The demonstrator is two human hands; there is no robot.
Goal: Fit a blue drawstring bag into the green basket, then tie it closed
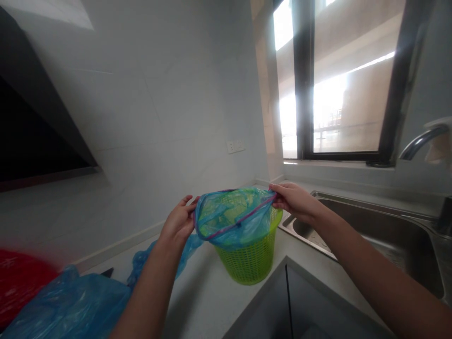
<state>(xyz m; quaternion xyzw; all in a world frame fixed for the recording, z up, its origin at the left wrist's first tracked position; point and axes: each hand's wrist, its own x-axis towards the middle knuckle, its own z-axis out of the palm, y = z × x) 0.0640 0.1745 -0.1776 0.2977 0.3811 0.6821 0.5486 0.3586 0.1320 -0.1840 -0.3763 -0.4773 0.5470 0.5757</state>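
A translucent blue garbage bag (243, 233) with a pink drawstring edge is stretched over the mouth of a green plastic basket (249, 263) with lattice sides. The basket stands upright on the white counter. My left hand (180, 217) pinches the bag's rim on the left side, some of its fingers raised. On the right, my right hand (291, 200) grips the rim near the basket's edge. Between both hands the bag's mouth is spread wide, and the green basket shows through the film. How far the bag reaches down inside cannot be made out.
More blue plastic bags (76, 299) lie at the lower left beside a blurred red item (21, 282). A steel sink (374, 226) with a faucet (423, 141) is at the right. The wall holds a socket (235, 146); a dark range hood (38, 127) juts out at left.
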